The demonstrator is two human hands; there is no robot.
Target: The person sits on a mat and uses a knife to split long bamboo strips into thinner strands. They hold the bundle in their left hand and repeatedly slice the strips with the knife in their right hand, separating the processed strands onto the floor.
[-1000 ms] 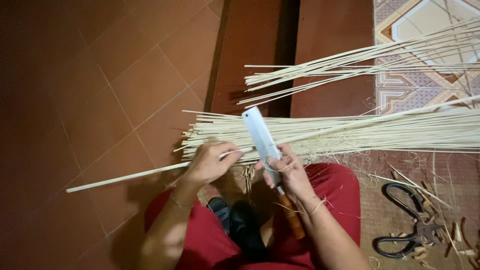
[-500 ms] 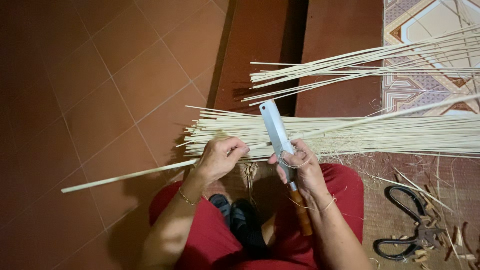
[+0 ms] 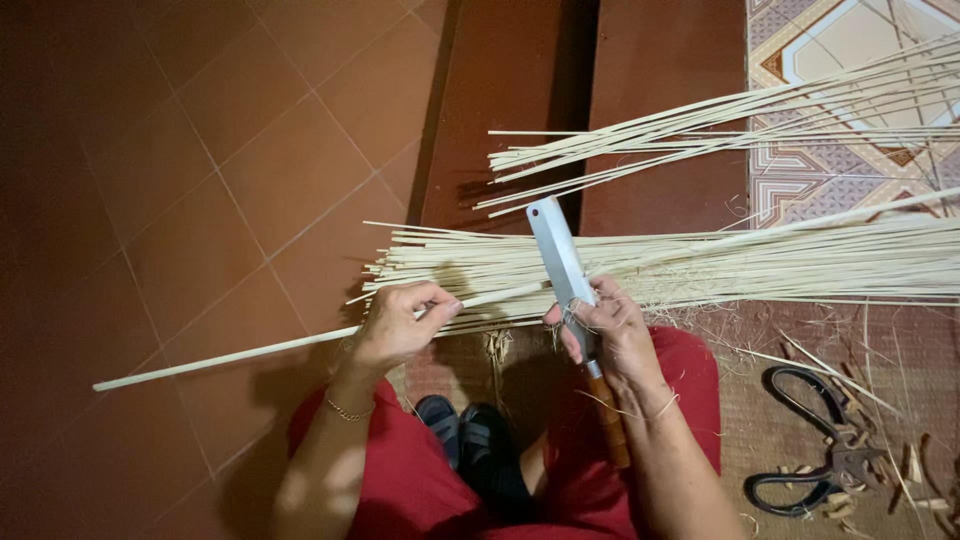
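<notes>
The left hand point(image 3: 398, 325) is closed around a long pale bamboo strip point(image 3: 250, 352), thumb and fingers pinched on it near its middle; the strip runs from the hand out over the tiled floor point(image 3: 230, 180) toward the lower left, its free end resting low on the tiles, and the other way it passes under the blade. The right hand point(image 3: 605, 330) is clamped on a cleaver-like knife point(image 3: 560, 262), gripping where the flat steel blade meets the wooden handle, which sticks out behind the wrist over the person's red trousers point(image 3: 400, 480). The blade points up and away, lying across the strip and over the near edge of a thick bundle of strips point(image 3: 760, 265) that stretches to the right edge of the floor. A looser, fanned bundle point(image 3: 720, 125) lies beyond it, toward the patterned tiles at the upper right corner. Black scissors point(image 3: 825, 455) lie on a woven mat point(image 3: 760, 400) at the lower right among shavings, well apart from both hands. Dark sandals point(image 3: 470, 430) show between the knees.
</notes>
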